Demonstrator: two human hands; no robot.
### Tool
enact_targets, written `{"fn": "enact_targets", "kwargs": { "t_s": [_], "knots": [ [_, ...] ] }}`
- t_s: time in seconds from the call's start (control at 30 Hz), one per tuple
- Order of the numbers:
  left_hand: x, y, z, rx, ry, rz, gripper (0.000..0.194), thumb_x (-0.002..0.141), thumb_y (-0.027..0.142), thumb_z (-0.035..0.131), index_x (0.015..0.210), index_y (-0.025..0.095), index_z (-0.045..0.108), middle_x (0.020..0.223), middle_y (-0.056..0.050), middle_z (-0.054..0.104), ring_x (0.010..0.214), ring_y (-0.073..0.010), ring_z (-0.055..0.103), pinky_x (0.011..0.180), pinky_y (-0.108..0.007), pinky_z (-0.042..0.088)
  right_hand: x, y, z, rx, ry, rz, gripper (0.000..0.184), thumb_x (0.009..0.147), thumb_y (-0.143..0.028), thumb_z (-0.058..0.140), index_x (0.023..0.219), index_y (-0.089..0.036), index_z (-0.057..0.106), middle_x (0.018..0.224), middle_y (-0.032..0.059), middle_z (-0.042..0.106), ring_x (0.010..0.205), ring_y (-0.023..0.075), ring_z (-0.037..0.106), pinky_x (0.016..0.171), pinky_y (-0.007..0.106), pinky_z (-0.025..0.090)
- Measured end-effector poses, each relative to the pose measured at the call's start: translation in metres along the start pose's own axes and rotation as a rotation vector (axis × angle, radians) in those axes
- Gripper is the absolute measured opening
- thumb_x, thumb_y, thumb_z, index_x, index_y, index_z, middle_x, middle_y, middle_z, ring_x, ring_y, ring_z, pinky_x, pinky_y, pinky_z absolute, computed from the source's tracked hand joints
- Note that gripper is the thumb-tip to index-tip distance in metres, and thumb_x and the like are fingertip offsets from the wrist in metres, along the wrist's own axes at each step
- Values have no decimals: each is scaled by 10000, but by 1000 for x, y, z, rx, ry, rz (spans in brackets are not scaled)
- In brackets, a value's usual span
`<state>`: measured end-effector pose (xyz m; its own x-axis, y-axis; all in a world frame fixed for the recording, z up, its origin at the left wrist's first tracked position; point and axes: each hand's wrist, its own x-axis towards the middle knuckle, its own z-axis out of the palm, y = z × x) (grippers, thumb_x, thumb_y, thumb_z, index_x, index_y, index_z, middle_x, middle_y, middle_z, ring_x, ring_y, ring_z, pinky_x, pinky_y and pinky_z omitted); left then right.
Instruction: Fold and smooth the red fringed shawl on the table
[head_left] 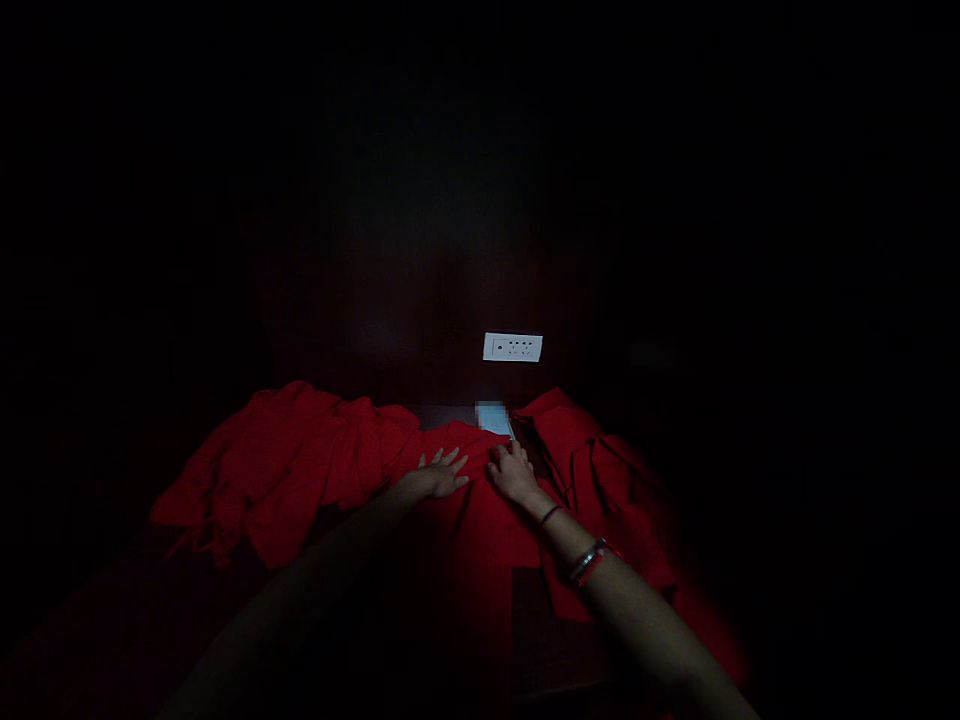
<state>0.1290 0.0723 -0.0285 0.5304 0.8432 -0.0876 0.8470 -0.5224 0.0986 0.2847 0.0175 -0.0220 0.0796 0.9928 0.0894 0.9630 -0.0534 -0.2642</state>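
Note:
Red cloth is spread in front of me, its surface partly lost in the dark. My left hand lies flat on it with the fingers spread, holding nothing. Just to the right, my right hand rests at the cloth's far edge, its fingers curled together. A thin pale line, perhaps a slim stick, rises just above those fingers; what they grip is too small and dim to make out. Beyond the right hand lies a pale flat item, partly blurred out and partly overlapped by the cloth.
Rumpled red fabric with fringe-like strands lies at the left. More folded red fabric is heaped at the right. A white wall socket panel is on the dark upright surface behind. Deep shadow hides the surroundings.

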Motion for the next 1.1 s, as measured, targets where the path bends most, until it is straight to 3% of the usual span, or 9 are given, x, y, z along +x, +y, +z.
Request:
{"fn": "enact_targets", "kwargs": {
  "t_s": [0.1,0.17,0.23,0.37,0.5,0.7,0.9,1.0,1.1],
  "knots": [
    [-15,-12,7,18,164,10,498,820,447,259,1275,244,257,1371,-65,158,1235,-272,138,940,-506,184,-24,12,-4,15,-258,-199,497,780,-465,357,1204,-207,376,1212,116,377,1102,253,355,863,405,302],
    [-33,-20,15,53,356,13,473,837,419,227,1266,226,284,1372,-72,154,1240,-255,128,959,-475,176,-35,24,-7,-14,-286,-241,565,769,-499,362,1242,-193,326,1257,131,336,1142,265,312,880,411,281],
    [-56,-26,26,89,447,73,476,833,438,234,1250,225,318,1364,-76,185,1235,-250,154,962,-448,200,-39,34,-11,-96,-255,-213,596,752,-470,420,1249,-158,314,1267,161,323,1148,279,306,870,406,290],
    [-94,-36,47,89,374,210,516,821,487,228,1247,212,323,1327,-92,279,1203,-258,249,932,-444,262,-38,41,-24,-212,-245,-258,344,766,-263,456,1072,-110,497,1069,148,526,1000,217,474,819,297,337],
    [-107,-40,47,43,373,177,520,832,472,201,1242,181,333,1313,-99,305,1188,-242,284,941,-420,260,-43,50,-55,-221,-210,-350,234,804,-216,385,925,-121,560,926,110,598,855,153,543,727,206,362],
    [-114,-32,36,7,295,237,644,770,563,281,1298,202,202,1348,-75,236,1221,-239,204,962,-372,237,-57,89,-103,-331,-291,-174,226,747,-209,466,890,-107,607,876,140,613,784,196,569,629,239,395],
    [-118,-25,28,55,262,174,651,756,559,315,1300,225,187,1370,-68,167,1241,-258,117,978,-428,152,-59,84,-80,-351,-325,-25,273,723,-199,501,964,-112,595,987,183,578,883,283,549,688,354,412],
    [-118,-18,24,40,316,258,659,772,533,306,1314,210,115,1385,-50,102,1254,-217,51,999,-390,106,-52,62,-65,-291,-321,-105,348,728,-262,511,1053,-141,541,1052,141,559,936,239,531,736,300,406],
    [-120,-12,28,0,259,294,706,758,568,296,1319,203,71,1386,-49,93,1255,-209,42,999,-375,114,-45,44,-49,-245,-327,-178,380,696,-268,555,1055,-145,536,1081,120,546,952,205,525,733,233,402]
  ]
}}
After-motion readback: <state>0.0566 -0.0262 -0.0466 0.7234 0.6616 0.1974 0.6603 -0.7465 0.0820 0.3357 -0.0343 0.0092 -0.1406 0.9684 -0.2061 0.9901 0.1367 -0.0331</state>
